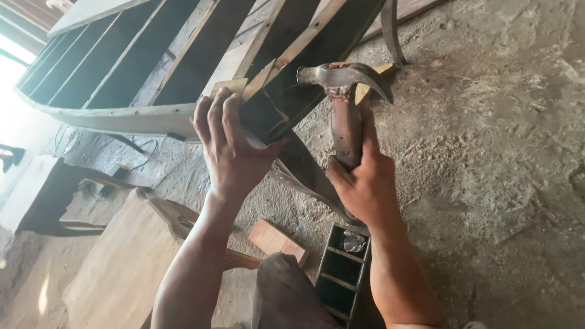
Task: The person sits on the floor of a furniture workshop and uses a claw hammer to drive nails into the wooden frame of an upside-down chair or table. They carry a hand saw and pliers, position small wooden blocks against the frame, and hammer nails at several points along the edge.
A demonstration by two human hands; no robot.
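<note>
Nearest, a dark compartmented wooden tray (341,271) and a small reddish wood block (277,239) lie on the dusty concrete floor (487,183). Above them, the right hand (364,183) is closed round the rusty handle of a steel claw hammer (343,91), its head level with a pale wooden wedge (369,85). The left hand (228,143) clamps the end of a dark timber frame (280,91), fingers wrapped over the edge. This looks like mid-hammering; a strike needs care, the gripping fingers being near. Beyond stretches a long slatted wooden hull-like frame (109,67).
</note>
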